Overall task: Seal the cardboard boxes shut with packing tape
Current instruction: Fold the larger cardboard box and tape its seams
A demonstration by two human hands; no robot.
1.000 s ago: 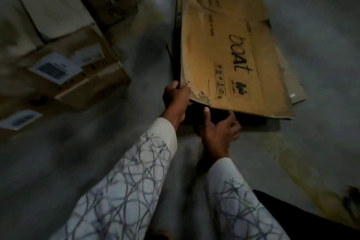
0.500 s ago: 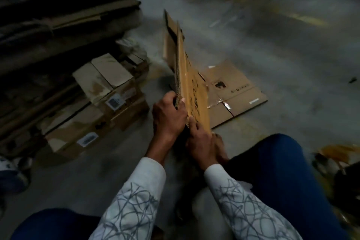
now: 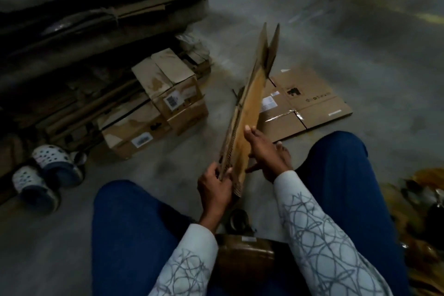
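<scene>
Seated worker preparing a carton for taping, head view. A flattened cardboard box [image 3: 251,103] stands on edge between the knees, tilted away to the right, its near lower corner low in front of the body and its far end raised above the floor [image 3: 360,55]. At the far tip the two layers gape slightly apart.

The left hand [image 3: 213,184] curls its fingers round the near lower edge of the box and grips it. The right hand [image 3: 268,154] lies against the right face, fingers fairly straight and spread, thumb raised on the panel; it presses rather than clasps.

The roll of packing tape [image 3: 237,217] lies on the floor between the legs, just near of the box corner and apart from both hands.

Judged step: opening the flat carton into a tube before any sealing. To do it well, hold the left-hand edge steady, push the right panel outward until the corners stand square, then fold the flaps flush so that the seam closes without a gap.

Also shown: a second flat carton [image 3: 310,103] on the floor to the right, closed boxes [image 3: 168,103] at left, a dark stack of flat cardboard [image 3: 96,19] far left, and sandals [image 3: 48,170] at near left.
</scene>
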